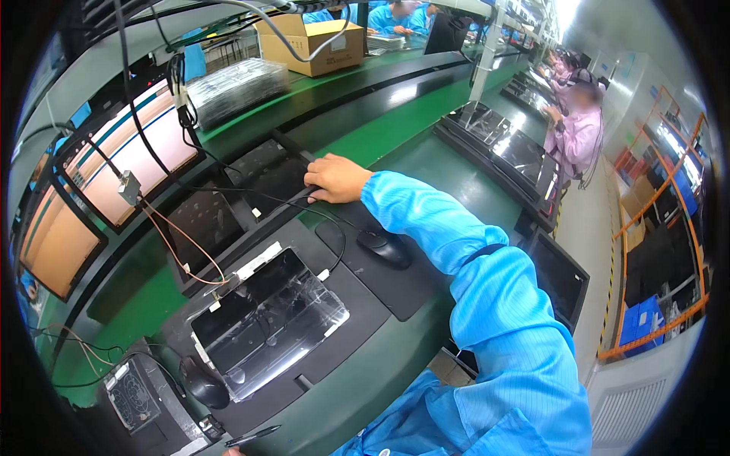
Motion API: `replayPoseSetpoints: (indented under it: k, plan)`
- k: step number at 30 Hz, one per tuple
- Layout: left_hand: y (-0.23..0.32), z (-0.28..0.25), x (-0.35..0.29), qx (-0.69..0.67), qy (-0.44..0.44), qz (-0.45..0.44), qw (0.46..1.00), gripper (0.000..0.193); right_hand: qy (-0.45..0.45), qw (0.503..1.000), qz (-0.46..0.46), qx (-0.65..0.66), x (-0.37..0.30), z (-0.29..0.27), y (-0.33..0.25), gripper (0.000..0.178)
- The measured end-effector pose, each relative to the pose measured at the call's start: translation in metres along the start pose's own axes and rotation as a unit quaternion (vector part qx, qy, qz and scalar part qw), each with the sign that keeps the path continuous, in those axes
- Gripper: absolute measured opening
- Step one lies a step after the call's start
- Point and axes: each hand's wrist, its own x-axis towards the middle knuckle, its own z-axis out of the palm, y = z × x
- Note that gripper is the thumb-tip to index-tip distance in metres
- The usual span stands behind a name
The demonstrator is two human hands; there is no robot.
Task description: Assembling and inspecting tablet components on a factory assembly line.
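Observation:
My right hand [338,179] reaches out to the far side of the bench, its fingers curled over the corner of a black tray [293,140] that holds dark flat panels. Just a fingertip of my left hand [233,451] shows at the lower edge, against a black pen [258,435]; the rest of that hand is out of the picture. Between the hands, a glossy display panel [266,319] under wrinkled clear film lies on a dark fixture [327,361]. Thin cables run to its upper edge. A black mouse [384,248] rests on a mat near my right forearm.
Lit screens [129,148] stand at the left, with cables hanging before them. A second mouse [204,382] sits beside the fixture. At the back are a cardboard box [312,49] and film-wrapped panels [236,90]. Co-workers, one in a pink smock [578,137], work along the line.

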Motion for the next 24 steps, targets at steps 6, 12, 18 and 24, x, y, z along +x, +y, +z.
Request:
replayPoseSetpoints:
  k: [6, 12, 18, 24]
  plan:
    - [0.004, 0.008, 0.002, 0.022, -0.002, 0.057, 0.998, 0.029, 0.039, 0.994, 0.005, -0.098, -0.033, -0.055, 0.024, 0.035]
    - [0.005, 0.003, -0.003, -0.002, -0.007, 0.084, 0.996, 0.028, 0.045, 0.983, 0.120, -0.134, -0.137, -0.120, 0.024, 0.030]
    - [-0.001, 0.002, -0.004, -0.008, -0.035, 0.108, 0.994, 0.025, 0.133, 0.948, 0.215, -0.191, -0.215, -0.170, -0.091, 0.029]
    - [-0.010, 0.005, -0.004, -0.023, -0.042, 0.117, 0.992, 0.023, 0.098, 0.896, 0.378, -0.213, -0.306, -0.173, -0.196, 0.031]
